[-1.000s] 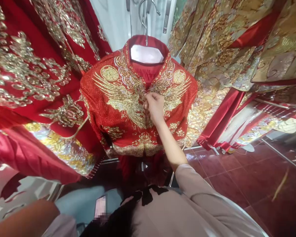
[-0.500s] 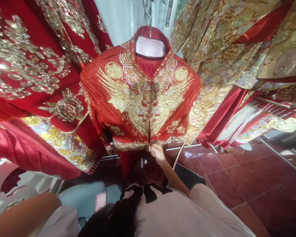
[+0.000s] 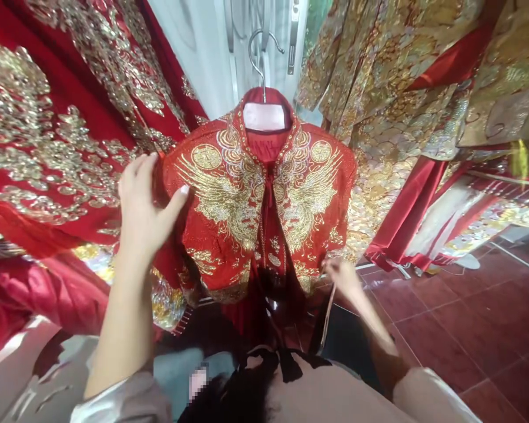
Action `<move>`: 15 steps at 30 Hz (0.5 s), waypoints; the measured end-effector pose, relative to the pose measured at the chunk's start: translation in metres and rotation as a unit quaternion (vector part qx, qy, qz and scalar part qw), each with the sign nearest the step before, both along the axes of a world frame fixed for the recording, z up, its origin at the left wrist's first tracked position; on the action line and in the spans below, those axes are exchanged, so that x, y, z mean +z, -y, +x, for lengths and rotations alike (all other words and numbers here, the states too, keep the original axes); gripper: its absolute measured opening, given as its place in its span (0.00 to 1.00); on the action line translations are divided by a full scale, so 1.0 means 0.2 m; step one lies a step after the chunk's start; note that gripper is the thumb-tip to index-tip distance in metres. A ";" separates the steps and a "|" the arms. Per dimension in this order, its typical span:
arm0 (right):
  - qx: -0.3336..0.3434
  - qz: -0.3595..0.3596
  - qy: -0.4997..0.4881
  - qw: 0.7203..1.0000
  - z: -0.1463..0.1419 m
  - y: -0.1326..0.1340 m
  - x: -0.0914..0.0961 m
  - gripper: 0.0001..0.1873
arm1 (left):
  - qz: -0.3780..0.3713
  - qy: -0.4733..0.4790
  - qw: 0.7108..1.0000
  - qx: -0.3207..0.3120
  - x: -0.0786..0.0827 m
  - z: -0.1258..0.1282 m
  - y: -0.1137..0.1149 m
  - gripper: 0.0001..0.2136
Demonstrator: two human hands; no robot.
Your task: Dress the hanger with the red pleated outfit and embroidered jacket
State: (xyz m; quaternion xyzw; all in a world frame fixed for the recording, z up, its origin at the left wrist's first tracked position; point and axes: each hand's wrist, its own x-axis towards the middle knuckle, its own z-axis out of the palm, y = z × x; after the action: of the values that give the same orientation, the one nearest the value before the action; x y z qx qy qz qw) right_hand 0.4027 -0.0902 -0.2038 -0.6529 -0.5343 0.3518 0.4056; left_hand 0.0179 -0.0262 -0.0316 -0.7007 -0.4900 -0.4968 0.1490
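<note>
A red jacket [image 3: 229, 194] with gold embroidered wings hangs on a metal hanger [image 3: 259, 56] straight ahead of me. Its front stands open down the middle, showing red lining. My left hand [image 3: 145, 205] grips the jacket's left shoulder and sleeve, thumb on the front and fingers behind. My right hand [image 3: 341, 276] is lower, pinching the bottom hem of the jacket's right panel and pulling it outward.
Red garments with silver-gold embroidery [image 3: 57, 147] hang close on the left. Gold embroidered robes [image 3: 405, 88] with red satin hang on the right. A white wall or door [image 3: 211, 53] stands behind the hanger. Dark red floor tiles [image 3: 467, 329] lie at lower right.
The jacket's front, closed before, now gapes open. My right hand went from the chest down to the hem and then out to the right. My left hand rose and took the left shoulder.
</note>
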 end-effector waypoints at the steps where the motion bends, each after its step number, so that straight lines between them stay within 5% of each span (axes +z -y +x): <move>1: -0.047 0.103 0.058 0.992 0.05 -0.05 0.14 0.12 | -0.018 -0.007 1.000 -0.014 0.00 -0.02 -0.07 0.34; 4: -0.104 0.346 0.197 0.911 0.12 -0.27 0.51 0.29 | -0.016 0.018 0.998 -0.057 -0.02 -0.05 -0.21 0.30; 7: -0.049 0.430 0.251 0.866 0.14 -0.53 0.71 0.44 | 0.019 0.081 0.995 -0.061 -0.02 -0.07 -0.29 0.23; 11: 0.002 0.442 0.164 0.882 0.20 -0.77 0.76 0.37 | -0.025 0.185 0.981 -0.045 0.07 -0.13 -0.42 0.27; 15: -0.015 0.395 0.064 0.916 0.25 -0.88 0.79 0.35 | -0.137 0.265 0.949 -0.102 0.18 -0.13 -0.59 0.25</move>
State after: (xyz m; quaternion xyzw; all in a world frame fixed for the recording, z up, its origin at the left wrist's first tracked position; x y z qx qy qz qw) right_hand 0.4520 0.0854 -0.0451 -0.4687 -0.6447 0.0635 0.6005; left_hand -0.0088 0.0910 0.0042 -0.6034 -0.5015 -0.6051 -0.1351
